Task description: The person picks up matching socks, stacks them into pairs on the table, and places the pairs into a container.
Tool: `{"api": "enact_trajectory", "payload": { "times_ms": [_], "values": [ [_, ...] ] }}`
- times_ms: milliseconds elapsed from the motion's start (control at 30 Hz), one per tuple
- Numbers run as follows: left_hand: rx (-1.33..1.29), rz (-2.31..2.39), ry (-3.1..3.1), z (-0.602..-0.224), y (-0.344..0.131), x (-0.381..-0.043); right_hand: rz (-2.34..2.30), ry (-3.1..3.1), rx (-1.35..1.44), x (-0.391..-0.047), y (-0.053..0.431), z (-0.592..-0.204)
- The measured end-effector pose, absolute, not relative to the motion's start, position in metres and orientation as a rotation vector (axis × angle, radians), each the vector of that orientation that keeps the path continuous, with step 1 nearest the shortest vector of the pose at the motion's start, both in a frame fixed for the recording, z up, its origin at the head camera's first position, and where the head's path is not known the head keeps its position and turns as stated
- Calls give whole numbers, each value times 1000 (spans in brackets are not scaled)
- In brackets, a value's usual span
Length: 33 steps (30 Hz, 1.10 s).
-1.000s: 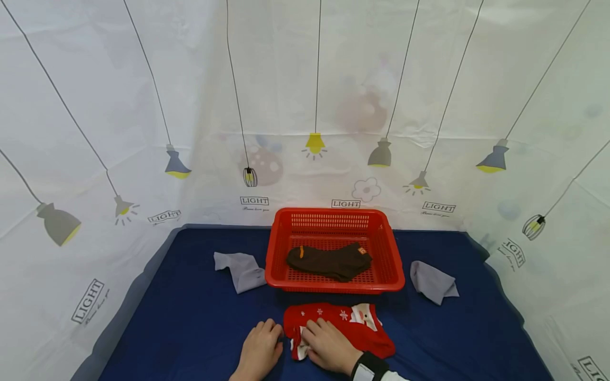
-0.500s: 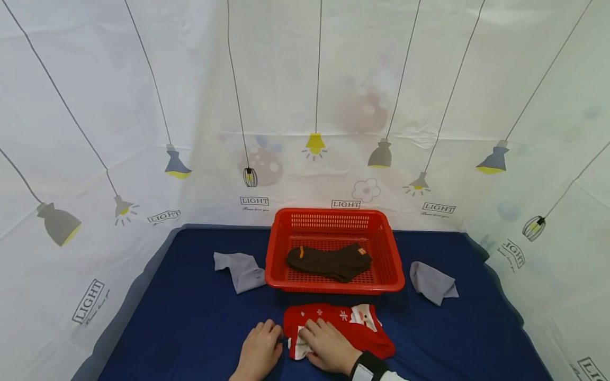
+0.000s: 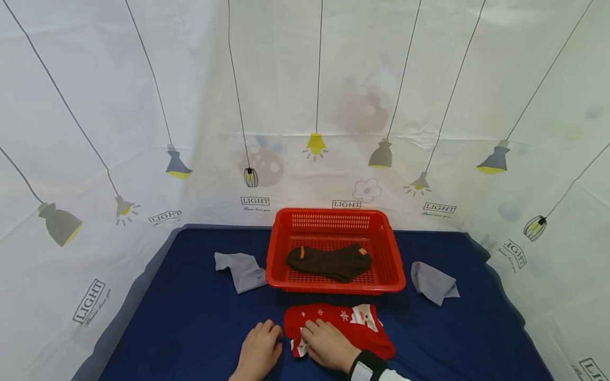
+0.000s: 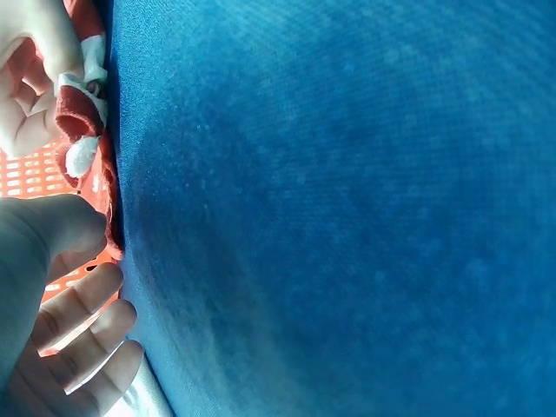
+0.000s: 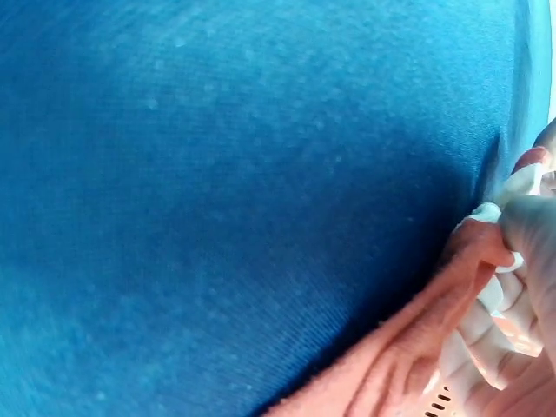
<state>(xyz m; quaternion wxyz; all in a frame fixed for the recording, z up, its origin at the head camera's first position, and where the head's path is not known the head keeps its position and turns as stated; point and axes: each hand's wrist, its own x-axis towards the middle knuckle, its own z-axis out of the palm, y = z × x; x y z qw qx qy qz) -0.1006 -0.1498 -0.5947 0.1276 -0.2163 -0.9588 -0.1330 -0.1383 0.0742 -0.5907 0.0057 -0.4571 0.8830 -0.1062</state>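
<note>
Red socks (image 3: 324,313) with white snowflakes and a Santa face lie flat on the blue cloth, in front of the basket. My right hand (image 3: 330,346) pinches their white-and-red left end between thumb and fingers; the right wrist view shows the thumb (image 5: 532,239) pressed on the bunched fabric. Just left of the socks, my left hand (image 3: 259,349) rests with loosely bent fingers and holds nothing. In the left wrist view its fingers (image 4: 95,343) are spread, apart from the sock fabric (image 4: 80,130).
A red plastic basket (image 3: 335,288) stands behind the red socks, with dark brown socks (image 3: 329,263) inside. One grey cloth piece (image 3: 242,272) lies at its left, another (image 3: 433,283) at its right. A white printed curtain (image 3: 295,79) surrounds the blue-covered table (image 3: 186,317).
My right fingers have worked at the socks' white end: it spread wider half a second ago and is now more gathered. The left hand and basket have stayed put.
</note>
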Motion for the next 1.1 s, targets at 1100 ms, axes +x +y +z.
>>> {"api": "enact_trajectory", "payload": {
  "times_ms": [1100],
  "values": [
    [-501,-407,-2752,-594,-157,-103,-796,2909,-1835,-156,28,-505]
  ]
}}
